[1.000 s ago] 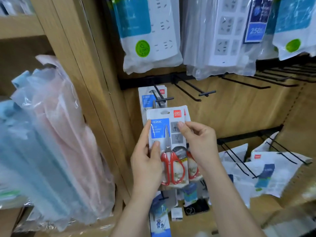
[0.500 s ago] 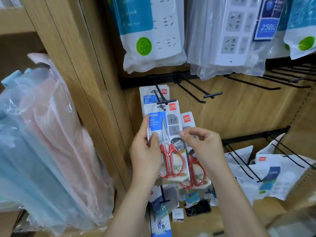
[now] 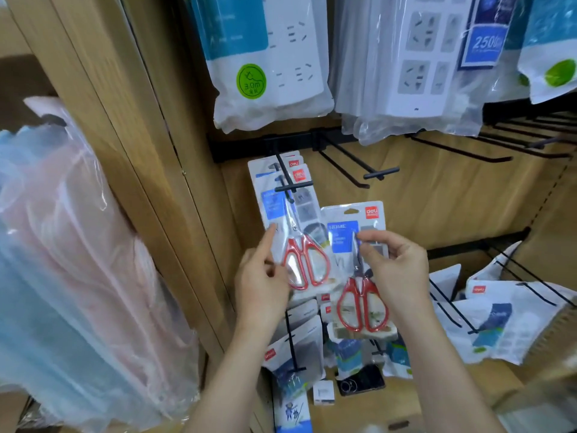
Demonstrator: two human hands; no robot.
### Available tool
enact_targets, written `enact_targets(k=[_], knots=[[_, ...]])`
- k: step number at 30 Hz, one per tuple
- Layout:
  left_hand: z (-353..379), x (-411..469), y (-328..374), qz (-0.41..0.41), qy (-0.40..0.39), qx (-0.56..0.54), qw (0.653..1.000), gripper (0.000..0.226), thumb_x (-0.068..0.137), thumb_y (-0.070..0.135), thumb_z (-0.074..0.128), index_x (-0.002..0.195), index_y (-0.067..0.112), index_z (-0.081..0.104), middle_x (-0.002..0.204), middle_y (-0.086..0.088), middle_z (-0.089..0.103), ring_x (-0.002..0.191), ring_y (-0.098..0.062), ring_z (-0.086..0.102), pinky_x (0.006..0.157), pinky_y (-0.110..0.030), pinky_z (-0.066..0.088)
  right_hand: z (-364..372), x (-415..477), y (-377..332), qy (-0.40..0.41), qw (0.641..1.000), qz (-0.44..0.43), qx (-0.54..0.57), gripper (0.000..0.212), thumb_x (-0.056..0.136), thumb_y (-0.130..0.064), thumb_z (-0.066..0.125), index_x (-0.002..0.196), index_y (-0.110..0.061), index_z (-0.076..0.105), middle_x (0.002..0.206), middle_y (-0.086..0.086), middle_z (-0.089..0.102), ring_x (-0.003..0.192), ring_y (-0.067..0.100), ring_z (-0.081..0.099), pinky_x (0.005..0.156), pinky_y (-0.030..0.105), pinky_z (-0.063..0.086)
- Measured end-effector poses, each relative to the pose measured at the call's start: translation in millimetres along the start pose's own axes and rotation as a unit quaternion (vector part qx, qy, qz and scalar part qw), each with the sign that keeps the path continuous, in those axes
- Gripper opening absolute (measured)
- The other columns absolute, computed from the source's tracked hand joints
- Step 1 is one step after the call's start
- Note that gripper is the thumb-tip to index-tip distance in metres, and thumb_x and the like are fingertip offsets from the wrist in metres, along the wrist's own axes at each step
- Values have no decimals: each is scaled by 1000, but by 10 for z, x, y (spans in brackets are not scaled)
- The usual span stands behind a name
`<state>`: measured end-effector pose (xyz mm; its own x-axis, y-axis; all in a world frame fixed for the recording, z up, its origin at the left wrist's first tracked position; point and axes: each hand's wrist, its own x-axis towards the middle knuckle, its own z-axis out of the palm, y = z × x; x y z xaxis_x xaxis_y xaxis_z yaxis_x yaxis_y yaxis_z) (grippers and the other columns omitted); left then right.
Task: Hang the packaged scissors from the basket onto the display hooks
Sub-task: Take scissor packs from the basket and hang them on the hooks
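scissors pack point(image 3: 352, 217), right hand point(image 3: 397, 273) pinching (mid-card)

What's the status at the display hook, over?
Left hand fingertip on hung scissors pack. Right hand pinches second scissors pack, not yet hooked. Hook end unobstructed.

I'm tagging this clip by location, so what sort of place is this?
Probably a shop's hardware or stationery aisle: carded scissors hang on a black hook, bagged power strips hang above, and the right hand holds another scissors pack.
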<state>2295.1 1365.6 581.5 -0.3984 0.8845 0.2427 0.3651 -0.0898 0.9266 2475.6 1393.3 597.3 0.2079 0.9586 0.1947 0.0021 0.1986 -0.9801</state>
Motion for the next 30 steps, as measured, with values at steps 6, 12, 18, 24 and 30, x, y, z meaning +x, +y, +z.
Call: enact_targets(k=[6,12,18,24,30], knots=[[148,424,-59,16,38,68,997,63,98,-1,49,148,35,39,111,3,44,101,-15,59,77,-24,59,-211,10,85,-21,999,3,26,9,93,-1,61,90,-9,63,103,-7,73,89,-4,70,54,18,54],[200,507,-114,-23,-12,101,995,63,98,17,57,150,41,30,136,2,45,122,-15,54,83,-27,57,-138,-30,16,-55,996,10,75,26,91,2,62,101,-17,47,99,2,76,93,14,73,65,38,62],[-43,-344,78,-53,-186,-102,976,26,103,27,46,121,27,65,114,3,72,107,-13,67,92,-31,55,71,-99,-5,-93,988,5,123,36,87,3,66,107,-21,47,90,4,78,81,15,75,58,30,58],[-221,-620,-4,-36,-208,-101,972,33,90,34,55,122,26,58,103,4,76,96,-16,73,77,-30,58,280,-171,-141,-127,983,-8,136,19,95,-18,59,114,-20,61,92,3,77,86,15,74,64,30,58],[-331,-673,-78,-40,-186,-121,974,30,89,31,57,117,22,59,107,0,75,101,-21,72,85,-41,58,269,-214,-167,-146,984,10,105,34,96,-33,54,98,-5,72,91,8,77,85,24,74,74,44,60]])
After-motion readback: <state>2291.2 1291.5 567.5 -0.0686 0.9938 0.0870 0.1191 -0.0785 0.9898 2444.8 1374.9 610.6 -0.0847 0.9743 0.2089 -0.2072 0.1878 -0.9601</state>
